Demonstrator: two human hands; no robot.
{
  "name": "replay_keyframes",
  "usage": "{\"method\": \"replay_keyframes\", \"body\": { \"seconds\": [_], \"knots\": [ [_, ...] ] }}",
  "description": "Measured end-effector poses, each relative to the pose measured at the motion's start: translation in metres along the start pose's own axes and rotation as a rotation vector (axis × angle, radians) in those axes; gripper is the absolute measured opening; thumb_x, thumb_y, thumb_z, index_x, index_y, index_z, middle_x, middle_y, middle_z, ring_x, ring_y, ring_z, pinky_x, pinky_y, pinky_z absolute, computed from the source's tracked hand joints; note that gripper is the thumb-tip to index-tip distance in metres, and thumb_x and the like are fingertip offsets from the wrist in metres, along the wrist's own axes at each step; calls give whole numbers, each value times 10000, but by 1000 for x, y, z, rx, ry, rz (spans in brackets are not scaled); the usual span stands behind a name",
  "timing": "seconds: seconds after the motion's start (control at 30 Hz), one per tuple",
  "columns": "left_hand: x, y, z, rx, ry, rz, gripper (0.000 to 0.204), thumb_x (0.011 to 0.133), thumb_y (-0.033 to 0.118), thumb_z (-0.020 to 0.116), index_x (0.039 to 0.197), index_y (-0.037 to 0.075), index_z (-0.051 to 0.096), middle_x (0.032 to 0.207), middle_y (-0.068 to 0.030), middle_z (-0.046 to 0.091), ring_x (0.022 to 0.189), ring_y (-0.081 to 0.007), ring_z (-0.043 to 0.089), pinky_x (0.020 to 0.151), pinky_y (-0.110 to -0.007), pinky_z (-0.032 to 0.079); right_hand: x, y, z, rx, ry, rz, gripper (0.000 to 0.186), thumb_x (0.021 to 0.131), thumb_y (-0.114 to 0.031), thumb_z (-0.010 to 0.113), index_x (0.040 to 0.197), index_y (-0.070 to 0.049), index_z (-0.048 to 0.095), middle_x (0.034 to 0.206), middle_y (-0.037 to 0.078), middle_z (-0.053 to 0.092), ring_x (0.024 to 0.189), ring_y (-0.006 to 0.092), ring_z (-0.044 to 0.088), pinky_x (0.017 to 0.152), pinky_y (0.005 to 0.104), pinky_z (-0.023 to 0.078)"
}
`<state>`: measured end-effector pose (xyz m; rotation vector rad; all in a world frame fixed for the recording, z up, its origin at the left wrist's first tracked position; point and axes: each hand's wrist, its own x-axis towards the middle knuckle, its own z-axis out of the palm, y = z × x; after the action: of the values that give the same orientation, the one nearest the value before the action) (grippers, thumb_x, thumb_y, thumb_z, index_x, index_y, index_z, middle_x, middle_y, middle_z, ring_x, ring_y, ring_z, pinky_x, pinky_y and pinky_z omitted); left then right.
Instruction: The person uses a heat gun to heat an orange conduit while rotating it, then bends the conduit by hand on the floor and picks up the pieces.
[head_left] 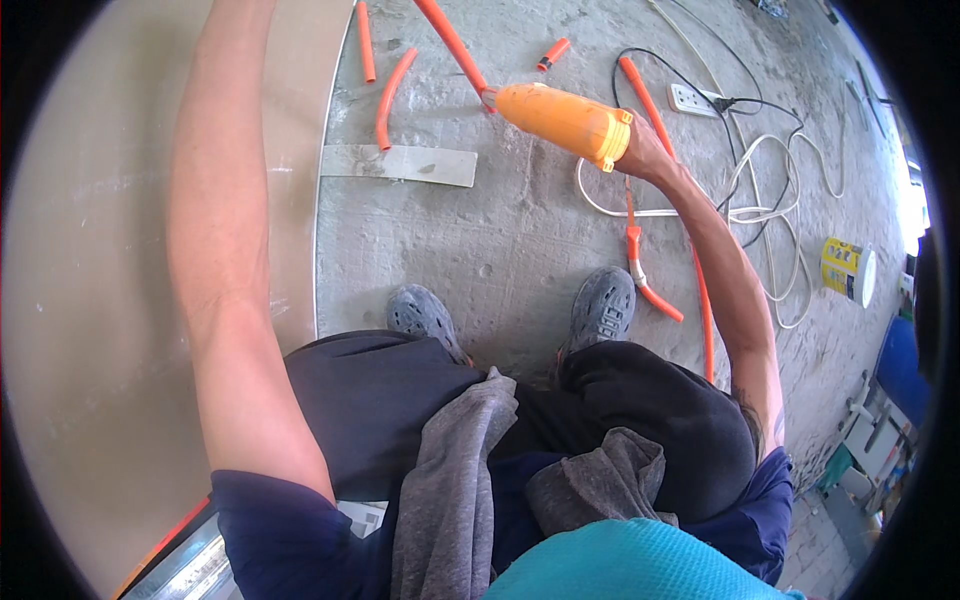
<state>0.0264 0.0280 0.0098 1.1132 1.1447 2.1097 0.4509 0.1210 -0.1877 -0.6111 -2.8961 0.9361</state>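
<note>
My right hand [646,150] grips an orange heat gun [560,120]; the gun's body hides its handle and most of my fingers. The nozzle points left, at the lower end of an orange plastic conduit pipe [452,42] that runs out of the upper edge. Whether nozzle and pipe touch, I cannot tell. My left arm [222,200] stretches up along the left side, and its hand lies beyond the upper edge.
Short orange pipe pieces [395,98] lie on the concrete floor [480,220], near a flat grey strip [425,166]. A power strip [692,100] and tangled white cable [790,215] lie right. A yellow-white tub [848,270] stands farther right. A large tan board [110,250] fills the left.
</note>
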Motion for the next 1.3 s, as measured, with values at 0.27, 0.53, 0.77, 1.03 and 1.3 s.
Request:
{"method": "replay_keyframes", "body": {
  "seconds": [0.27,0.53,0.77,1.03,1.3],
  "knots": [
    [-10,15,-17,105,-23,12,423,1127,446,337,1203,67,510,869,-37,548,788,-158,557,754,-332,510,28,-24,19,240,202,-214,289,756,-149,815,980,-13,691,845,164,725,748,331,693,723,404,554],
    [0,2,-7,24,-35,20,349,1114,454,389,1066,119,475,815,-17,527,734,-153,540,727,-322,497,11,-2,6,155,49,-55,334,741,-164,825,1022,-31,703,907,160,738,786,333,700,747,400,554],
    [53,3,-83,-401,-147,-226,367,1107,460,402,1068,103,476,831,-31,533,753,-163,548,738,-330,504,19,-23,17,47,-40,4,410,751,-199,827,1122,-70,710,920,155,745,822,350,717,760,421,565],
    [-10,17,6,89,60,-4,411,1126,431,346,1163,60,520,864,-47,553,785,-177,565,772,-341,522,9,-4,10,115,78,-84,350,754,-186,823,1056,-52,711,899,152,742,790,326,714,743,408,562],
    [-6,14,2,20,-35,14,439,1125,451,338,1177,59,528,859,-41,556,783,-164,576,751,-340,525,24,-2,-13,-50,101,-311,529,788,-141,819,1280,-44,652,1195,134,716,1073,296,680,958,380,526]
  ]
}}
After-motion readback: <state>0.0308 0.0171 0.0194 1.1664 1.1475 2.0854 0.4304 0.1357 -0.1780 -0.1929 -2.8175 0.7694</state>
